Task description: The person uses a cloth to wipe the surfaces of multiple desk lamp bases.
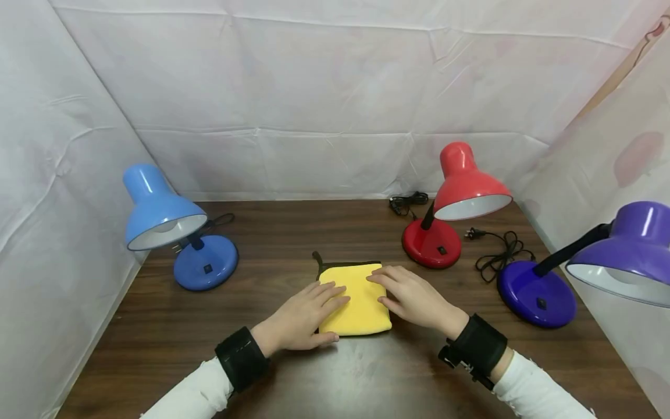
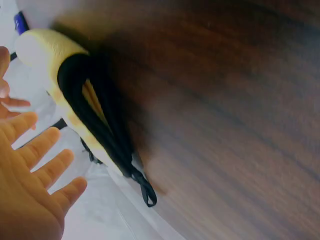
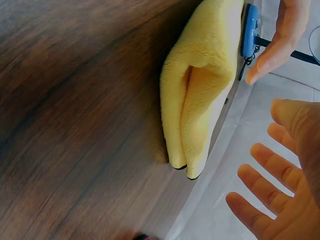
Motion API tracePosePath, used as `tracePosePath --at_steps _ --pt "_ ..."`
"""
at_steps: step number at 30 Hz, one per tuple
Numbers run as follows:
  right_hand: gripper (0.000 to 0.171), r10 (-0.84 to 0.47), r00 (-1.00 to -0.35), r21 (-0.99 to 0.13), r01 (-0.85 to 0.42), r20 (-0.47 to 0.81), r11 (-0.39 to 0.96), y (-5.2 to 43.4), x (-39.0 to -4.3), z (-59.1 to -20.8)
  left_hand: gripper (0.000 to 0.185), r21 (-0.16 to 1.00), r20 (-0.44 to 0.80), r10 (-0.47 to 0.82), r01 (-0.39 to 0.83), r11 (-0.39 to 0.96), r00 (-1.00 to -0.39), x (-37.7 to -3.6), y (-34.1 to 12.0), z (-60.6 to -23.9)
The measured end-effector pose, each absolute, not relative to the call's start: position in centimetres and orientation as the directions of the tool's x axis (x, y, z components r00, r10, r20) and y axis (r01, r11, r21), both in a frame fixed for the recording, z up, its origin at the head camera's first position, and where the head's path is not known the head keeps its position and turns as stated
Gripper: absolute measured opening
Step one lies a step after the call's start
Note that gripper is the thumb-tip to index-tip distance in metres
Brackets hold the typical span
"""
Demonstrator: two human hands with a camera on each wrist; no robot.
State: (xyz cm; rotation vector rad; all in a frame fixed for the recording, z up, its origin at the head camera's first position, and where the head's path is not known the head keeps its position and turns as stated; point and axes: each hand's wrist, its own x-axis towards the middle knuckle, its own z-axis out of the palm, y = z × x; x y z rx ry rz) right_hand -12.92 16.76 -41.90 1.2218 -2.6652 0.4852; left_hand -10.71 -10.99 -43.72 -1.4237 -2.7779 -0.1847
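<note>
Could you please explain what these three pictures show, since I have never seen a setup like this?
A person works with bare hands and wears three cameras. The wide picture comes from the head; the two close pictures come from a camera on each wrist. On the wooden table lies a folded yellow cloth with a black edge. The left hand and the right hand rest flat on it with straight fingers; neither grips it. Around it stand three desk lamps: a blue lamp, a red lamp and a purple lamp, their cords loose on the table.
</note>
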Motion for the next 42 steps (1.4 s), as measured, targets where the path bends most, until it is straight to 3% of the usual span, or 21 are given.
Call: tracePosePath --at_steps 8,17,24,35,42 --pt "0.049 -0.695 -0.639 -0.191 -0.766 0.331 0.614 16.5 -12.4 -42.5 0.058 0.096 0.057 0.828 0.829 0.551 -0.557 -10.0 -10.6 -44.6" --pt "0.046 -0.679 -0.677 -0.246 -0.736 0.285 0.630 16.2 -11.7 -43.1 0.071 0.044 0.007 0.835 0.834 0.550 -0.551 -10.3 -9.9 -44.8" --pt "0.047 -0.679 -0.680 -0.247 -0.733 0.276 0.634 15.9 -11.6 -43.2 0.070 -0.011 0.018 0.839 0.839 0.545 -0.545 -10.6 -9.2 -45.0" --pt "0.047 -0.681 -0.680 -0.250 -0.733 0.272 0.632 15.7 -11.6 -43.3 0.055 -0.037 0.011 0.844 0.843 0.536 -0.536 -11.5 -9.1 -45.1" --pt "0.046 -0.671 -0.691 -0.266 -0.723 0.269 0.638 15.9 -11.6 -43.0 0.044 0.018 0.041 0.849 0.850 0.526 -0.526 -11.9 -9.5 -44.5"
